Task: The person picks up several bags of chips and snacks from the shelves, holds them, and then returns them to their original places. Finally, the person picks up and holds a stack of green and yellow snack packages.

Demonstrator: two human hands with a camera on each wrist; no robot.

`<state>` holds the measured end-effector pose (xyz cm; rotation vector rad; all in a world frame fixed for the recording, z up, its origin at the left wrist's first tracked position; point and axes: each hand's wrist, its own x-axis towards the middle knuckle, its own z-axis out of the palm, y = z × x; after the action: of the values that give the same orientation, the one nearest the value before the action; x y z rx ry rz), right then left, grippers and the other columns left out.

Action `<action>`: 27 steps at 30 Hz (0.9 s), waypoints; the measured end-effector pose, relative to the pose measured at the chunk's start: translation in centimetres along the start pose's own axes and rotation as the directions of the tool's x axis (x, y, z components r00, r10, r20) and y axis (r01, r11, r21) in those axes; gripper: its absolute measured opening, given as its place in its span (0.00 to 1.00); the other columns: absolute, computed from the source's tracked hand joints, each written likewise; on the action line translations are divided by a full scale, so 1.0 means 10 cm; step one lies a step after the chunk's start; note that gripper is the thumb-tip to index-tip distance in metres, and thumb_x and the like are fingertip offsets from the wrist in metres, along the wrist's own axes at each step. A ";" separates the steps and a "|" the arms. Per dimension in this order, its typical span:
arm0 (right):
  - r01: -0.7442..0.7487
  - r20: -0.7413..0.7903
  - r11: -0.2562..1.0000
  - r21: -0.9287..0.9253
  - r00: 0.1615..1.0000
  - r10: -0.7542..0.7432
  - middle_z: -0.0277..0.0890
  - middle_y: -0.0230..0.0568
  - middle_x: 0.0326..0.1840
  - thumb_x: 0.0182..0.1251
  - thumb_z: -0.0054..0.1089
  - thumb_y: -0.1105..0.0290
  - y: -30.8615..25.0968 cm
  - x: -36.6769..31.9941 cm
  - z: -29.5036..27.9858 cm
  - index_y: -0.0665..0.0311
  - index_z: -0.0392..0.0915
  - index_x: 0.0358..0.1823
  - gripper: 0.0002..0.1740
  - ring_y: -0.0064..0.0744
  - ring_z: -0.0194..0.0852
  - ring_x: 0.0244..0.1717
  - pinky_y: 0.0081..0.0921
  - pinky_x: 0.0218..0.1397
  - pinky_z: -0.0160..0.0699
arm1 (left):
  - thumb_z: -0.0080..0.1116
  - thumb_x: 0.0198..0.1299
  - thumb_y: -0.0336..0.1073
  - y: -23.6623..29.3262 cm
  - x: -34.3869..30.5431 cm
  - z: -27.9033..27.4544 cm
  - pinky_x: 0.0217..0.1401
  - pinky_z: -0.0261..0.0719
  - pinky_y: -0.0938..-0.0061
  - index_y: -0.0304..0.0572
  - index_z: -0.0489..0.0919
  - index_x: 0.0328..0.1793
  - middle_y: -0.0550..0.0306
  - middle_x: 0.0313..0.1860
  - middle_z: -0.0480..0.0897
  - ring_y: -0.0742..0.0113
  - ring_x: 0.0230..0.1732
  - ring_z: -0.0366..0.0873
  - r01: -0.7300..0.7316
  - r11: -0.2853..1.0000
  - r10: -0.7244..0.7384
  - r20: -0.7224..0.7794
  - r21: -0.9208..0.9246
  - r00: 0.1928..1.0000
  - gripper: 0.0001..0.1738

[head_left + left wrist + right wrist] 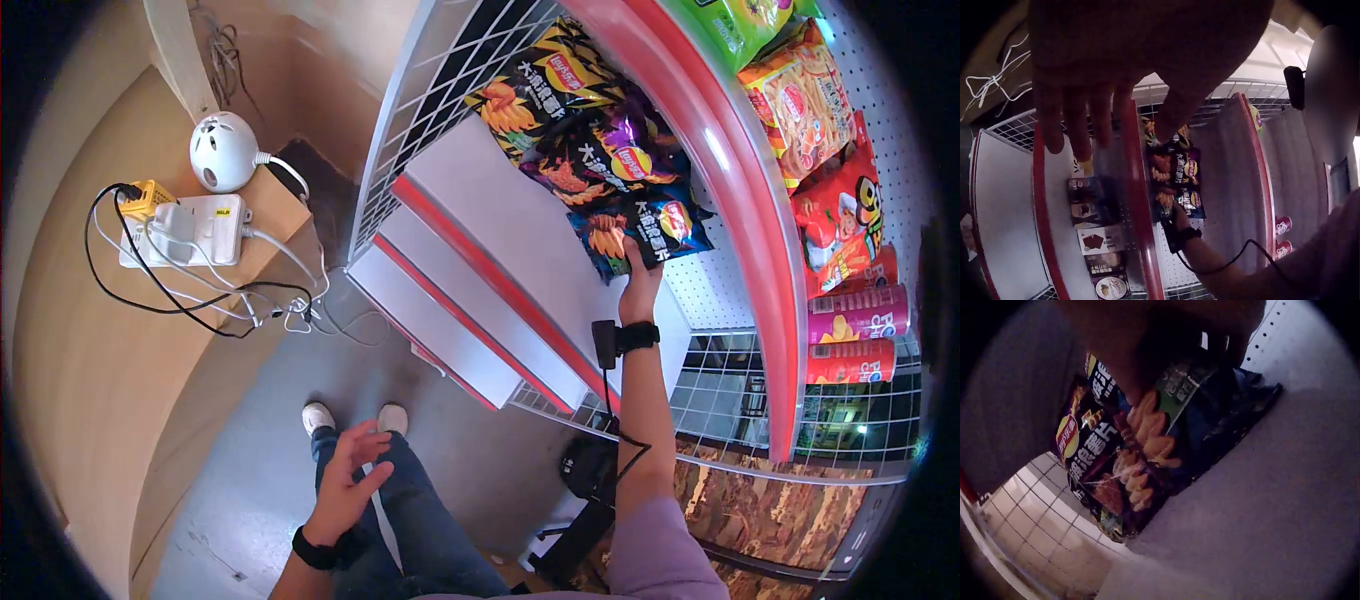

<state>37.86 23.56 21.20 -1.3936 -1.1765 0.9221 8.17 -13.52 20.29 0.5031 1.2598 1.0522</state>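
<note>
My right hand [640,285] grips the lower edge of a dark blue potato chip bag [672,222], thumb across its front. That bag stands upright on a white shelf, at the near end of a row. Right behind it is a purple-and-black chip bag [610,158], and a yellow-and-black chip bag [548,85] is farthest. In the right wrist view, the purple-and-black bag [1094,447] overlaps the blue one [1200,431], and my fingers are partly hidden. My left hand [350,485] hangs in front of my legs with relaxed fingers, holding nothing.
Red-edged shelves [500,270] step down beside a wire side panel [400,120]. A higher shelf carries snack bags [800,100] and chip cans [850,362]. Boxed goods [1100,240] line a lower shelf. At left, a power strip [215,230] with tangled cables sits on a wooden surface.
</note>
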 end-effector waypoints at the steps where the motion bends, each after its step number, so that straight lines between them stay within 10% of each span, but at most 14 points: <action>1: 0.039 0.008 0.999 -0.031 0.999 -0.038 0.67 0.39 0.60 0.54 0.72 0.65 0.03 0.00 -0.04 0.67 0.60 0.64 0.39 0.31 0.65 0.60 0.28 0.66 0.59 | 0.60 0.58 0.26 -0.01 0.00 0.00 0.63 0.69 0.66 0.45 0.60 0.70 0.50 0.58 0.75 0.61 0.58 0.74 0.002 1.000 -0.002 0.001 -0.002 1.000 0.34; 5: -0.053 -0.185 0.994 -0.091 0.982 0.035 0.63 0.44 0.58 0.54 0.72 0.61 -0.04 -0.01 -0.16 0.68 0.53 0.69 0.47 0.34 0.61 0.59 0.35 0.65 0.60 | 0.60 0.58 0.26 -0.08 -0.04 0.00 0.62 0.70 0.67 0.44 0.62 0.69 0.51 0.57 0.76 0.62 0.57 0.74 0.045 0.999 -0.045 -0.015 -0.019 0.999 0.32; 8: 0.329 -0.276 0.846 -0.420 0.842 -0.464 0.60 0.46 0.60 0.52 0.73 0.64 -0.33 -0.09 -0.21 0.68 0.55 0.68 0.45 0.38 0.58 0.60 0.38 0.63 0.60 | 0.59 0.59 0.27 -0.14 -0.08 -0.01 0.62 0.70 0.67 0.44 0.62 0.69 0.51 0.57 0.76 0.62 0.57 0.74 0.066 0.997 -0.067 -0.014 -0.044 0.998 0.31; 10: 0.457 -0.112 0.676 -0.579 0.776 -0.621 0.62 0.49 0.61 0.50 0.73 0.66 -0.63 -0.11 0.01 0.69 0.59 0.66 0.43 0.44 0.60 0.62 0.41 0.65 0.59 | 0.59 0.59 0.27 -0.15 -0.10 -0.02 0.62 0.70 0.68 0.44 0.62 0.68 0.51 0.57 0.76 0.62 0.57 0.74 0.076 0.996 -0.077 -0.015 -0.056 0.997 0.31; 12: 0.659 0.433 0.235 -0.715 0.681 -0.591 0.64 0.55 0.62 0.50 0.73 0.64 -0.91 0.08 0.33 0.70 0.62 0.64 0.42 0.49 0.60 0.64 0.42 0.67 0.58 | 0.59 0.60 0.28 -0.17 -0.11 -0.02 0.62 0.70 0.67 0.44 0.62 0.68 0.51 0.57 0.76 0.62 0.57 0.74 0.088 0.995 -0.089 -0.016 -0.051 0.996 0.31; 15: 0.623 0.487 0.286 -0.728 0.763 -0.425 0.64 0.59 0.63 0.52 0.71 0.63 -1.15 0.30 0.78 0.70 0.60 0.65 0.42 0.52 0.61 0.65 0.42 0.68 0.56 | 0.60 0.60 0.29 -0.20 -0.12 -0.03 0.63 0.70 0.67 0.43 0.62 0.68 0.52 0.57 0.76 0.63 0.57 0.74 0.091 0.994 -0.092 -0.026 -0.063 0.995 0.31; 17: 0.739 0.655 0.050 -0.672 0.625 -0.426 0.65 0.58 0.63 0.53 0.69 0.62 -1.14 0.56 0.88 0.70 0.61 0.65 0.40 0.49 0.63 0.65 0.39 0.68 0.59 | 0.60 0.59 0.28 -0.19 -0.15 -0.05 0.62 0.70 0.67 0.43 0.62 0.68 0.52 0.57 0.76 0.63 0.57 0.74 0.084 0.995 -0.086 -0.041 -0.054 0.995 0.31; 22: 0.726 0.572 0.279 -0.629 0.674 -0.467 0.73 0.52 0.54 0.55 0.68 0.66 -0.90 1.07 0.92 0.69 0.66 0.60 0.33 0.42 0.72 0.56 0.32 0.61 0.68 | 0.60 0.59 0.28 -0.24 -0.21 -0.09 0.62 0.70 0.68 0.44 0.63 0.68 0.51 0.56 0.76 0.63 0.57 0.75 0.071 0.997 -0.074 -0.061 -0.041 0.995 0.31; 24: 0.562 0.469 0.560 -0.609 0.824 -0.317 0.76 0.48 0.48 0.55 0.67 0.68 -1.03 0.95 1.00 0.67 0.68 0.58 0.29 0.38 0.76 0.50 0.31 0.55 0.71 | 0.60 0.59 0.27 -0.25 -0.24 -0.14 0.61 0.71 0.68 0.45 0.64 0.67 0.52 0.56 0.77 0.63 0.56 0.75 0.081 0.996 -0.084 -0.071 -0.043 0.994 0.30; 27: 0.566 0.421 0.544 -0.619 0.824 -0.378 0.78 0.48 0.44 0.54 0.67 0.68 -1.05 0.88 1.10 0.64 0.69 0.57 0.28 0.39 0.78 0.45 0.32 0.51 0.74 | 0.60 0.59 0.27 -0.29 -0.26 -0.20 0.61 0.71 0.69 0.45 0.65 0.66 0.52 0.55 0.77 0.63 0.56 0.75 0.064 0.997 -0.068 -0.092 -0.039 0.993 0.29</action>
<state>27.42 34.39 30.40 -1.4334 -2.1516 0.1891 7.46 -17.52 18.72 0.3855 1.3288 1.0508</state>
